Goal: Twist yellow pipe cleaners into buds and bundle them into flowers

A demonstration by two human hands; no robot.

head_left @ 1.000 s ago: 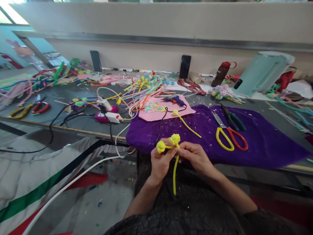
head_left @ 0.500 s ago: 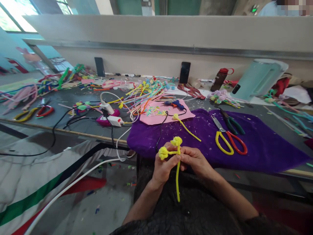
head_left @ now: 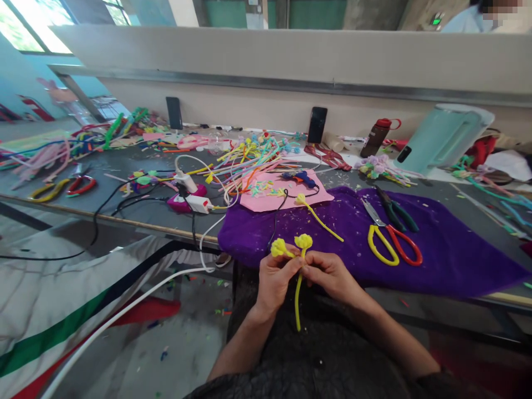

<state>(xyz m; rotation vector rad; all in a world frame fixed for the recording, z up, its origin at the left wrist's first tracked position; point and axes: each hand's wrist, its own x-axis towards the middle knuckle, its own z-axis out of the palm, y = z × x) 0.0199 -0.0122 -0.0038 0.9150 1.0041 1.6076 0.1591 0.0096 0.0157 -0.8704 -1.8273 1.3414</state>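
Both hands meet in front of my lap around a yellow pipe-cleaner flower (head_left: pixel 303 241) with two fluffy heads. My left hand (head_left: pixel 272 280) pinches it at the joint where the side stem meets the main one. My right hand (head_left: pixel 330 271) grips the same spot with thumb and fingertips. Below the fingers the yellow stem hangs down, slightly curved. Another yellow flower (head_left: pixel 320 218) with a single head lies on the purple cloth (head_left: pixel 349 244) just beyond. Red-and-yellow-handled scissors (head_left: pixel 393 244) and dark green pliers (head_left: pixel 397 210) rest to the right.
A blue glue gun (head_left: pixel 299 178) lies on pink paper (head_left: pixel 270 202) scattered with small bits. Left of it are a power strip (head_left: pixel 189 199) and several cords. Behind lie heaped pipe cleaners (head_left: pixel 253 160), a phone (head_left: pixel 317 124), a brown bottle (head_left: pixel 375 137) and a mint jug (head_left: pixel 444 138).
The side flower head has tilted up and in toward the main stem. The stem's lower end has swung slightly left. Both hands keep hold, while the view has shifted a little.
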